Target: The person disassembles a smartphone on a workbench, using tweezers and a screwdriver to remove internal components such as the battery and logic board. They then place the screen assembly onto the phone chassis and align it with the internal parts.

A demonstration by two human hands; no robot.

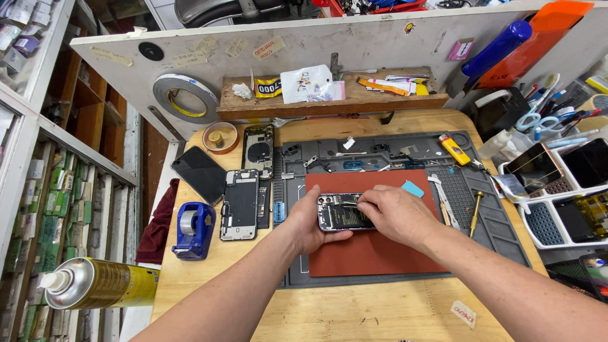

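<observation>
Gripping the opened phone [342,216] at its left edge, your left hand [308,223] steadies it on the red mat [373,253] mid-table. Your right hand [396,214] covers its right side, fingers [366,204] pinched narrow on its insides.

The pale wooden tabletop [380,310] shows a smooth, lightly grained finish. On it lies a grey rubbery work mat [494,221], matt and ribbed along its right edge, and over that a brick-red matt pad [380,253]. The opened phone body with shiny metal frame [342,212] shows glossy dark parts inside. Near the tabletop's left edge stand a glossy blue plastic tape dispenser [193,231] and a dark red cloth [158,225]. A brass-coloured metal screwdriver [475,212] gleams at the right.
</observation>
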